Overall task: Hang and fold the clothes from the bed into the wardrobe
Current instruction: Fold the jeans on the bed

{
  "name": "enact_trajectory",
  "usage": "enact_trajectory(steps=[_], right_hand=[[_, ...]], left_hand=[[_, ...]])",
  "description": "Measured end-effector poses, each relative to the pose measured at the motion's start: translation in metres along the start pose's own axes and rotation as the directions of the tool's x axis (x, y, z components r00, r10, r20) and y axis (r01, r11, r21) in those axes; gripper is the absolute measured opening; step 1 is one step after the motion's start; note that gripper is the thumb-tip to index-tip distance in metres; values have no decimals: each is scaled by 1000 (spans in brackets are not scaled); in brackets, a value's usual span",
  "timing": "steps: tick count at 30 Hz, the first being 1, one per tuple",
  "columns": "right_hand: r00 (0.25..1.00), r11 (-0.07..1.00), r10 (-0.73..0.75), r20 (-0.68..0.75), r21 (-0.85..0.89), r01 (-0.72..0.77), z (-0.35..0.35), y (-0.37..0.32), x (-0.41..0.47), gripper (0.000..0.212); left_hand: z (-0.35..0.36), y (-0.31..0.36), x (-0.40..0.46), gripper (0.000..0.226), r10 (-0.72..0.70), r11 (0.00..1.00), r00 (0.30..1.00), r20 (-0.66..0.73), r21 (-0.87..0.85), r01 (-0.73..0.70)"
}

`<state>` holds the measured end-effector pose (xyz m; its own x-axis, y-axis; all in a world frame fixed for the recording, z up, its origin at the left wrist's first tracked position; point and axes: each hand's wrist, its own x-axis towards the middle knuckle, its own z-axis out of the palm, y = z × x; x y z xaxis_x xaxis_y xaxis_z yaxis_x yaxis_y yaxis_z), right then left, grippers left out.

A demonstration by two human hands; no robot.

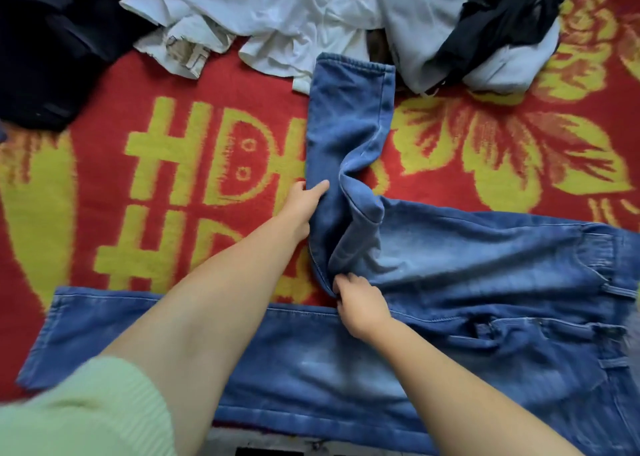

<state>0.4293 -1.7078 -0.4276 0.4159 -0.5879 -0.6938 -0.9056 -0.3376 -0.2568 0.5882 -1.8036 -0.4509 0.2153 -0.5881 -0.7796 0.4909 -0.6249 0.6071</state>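
Our left hand (304, 206) grips the bunched far leg of the jeans (450, 254); our right hand (360, 303) pinches its seam, fingertips hidden in denim.

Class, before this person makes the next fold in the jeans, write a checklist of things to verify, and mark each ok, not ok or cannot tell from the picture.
1. Left hand has hold of the upper leg's left edge: ok.
2. Right hand pinches the fabric near where the legs meet: ok.
3. Upper leg of the jeans lies flat: not ok, it is bunched in the middle.
4. Lower leg lies straight along the near edge: ok.
5. Upper leg's hem clear of the white clothes: not ok, it touches them.
6. Blanket under the jeans smooth: cannot tell.
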Motion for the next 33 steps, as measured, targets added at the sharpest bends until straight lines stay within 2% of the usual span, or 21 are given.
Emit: enact_trajectory(steps=[2,4,7,10,13,16,20,22,24,25,26,27,28,29,31,32,33], right_hand=[[1000,1000,23,20,10,-23,-1,2,1,28],[998,999,40,44,13,-41,-7,0,3,28],[997,998,15,79,-58,-10,-22,-7,9,24],[973,985,-15,232,-161,54,-33,-22,16,21],[927,942,26,374,-319,103,-23,-42,19,25],[903,911,122,412,-408,63,-9,-51,15,31],[864,903,156,478,-424,71,-13,-61,19,28],[914,921,94,394,-384,71,-25,-75,23,26],[996,968,-37,87,-243,57,-39,-96,29,25],[993,986,-74,-95,-157,58,-46,-106,34,27],[973,994,-84,-213,-89,66,-52,-116,41,36],[965,996,-84,-248,-57,72,-55,-123,49,48],[972,996,-82,-220,-53,72,-58,-130,56,60],[983,995,-78,-163,-71,67,-57,-136,64,68],[994,989,-67,-81,-139,55,-55,-141,78,72],[996,984,-66,-66,-171,54,-54,-144,85,70],[996,981,-61,-62,-191,48,-54,-146,91,69]], left_hand=[[-2,17,0,24,29,989,1000,-1,-142,-29],[-32,28,-11,15,74,971,992,-102,-219,-95],[-111,25,-37,22,120,907,953,-279,-360,-220],[-182,-1,-73,25,52,881,907,-417,-409,-239],[-225,-25,-99,18,-82,801,919,-385,-574,-169],[-253,-27,-106,15,-163,718,935,-314,-688,-106],[-272,5,-100,29,-129,790,954,-270,-610,-66],[-271,27,-97,27,-85,799,955,-283,-592,-105],[-277,44,-98,22,-9,751,947,-320,-627,-204],[-282,49,-100,20,34,710,946,-323,-659,-250],[-290,50,-103,18,61,673,944,-325,-685,-279],[-299,45,-104,18,69,647,946,-318,-707,-285],[-312,35,-105,17,23,644,943,-332,-716,-268],[-325,25,-105,16,-68,658,926,-370,-715,-238],[-355,3,-105,13,-231,777,809,-540,-603,-181],[-370,-3,-104,22,-198,871,718,-667,-456,-184],[-383,-6,-101,40,-90,952,623,-777,-252,-176]])
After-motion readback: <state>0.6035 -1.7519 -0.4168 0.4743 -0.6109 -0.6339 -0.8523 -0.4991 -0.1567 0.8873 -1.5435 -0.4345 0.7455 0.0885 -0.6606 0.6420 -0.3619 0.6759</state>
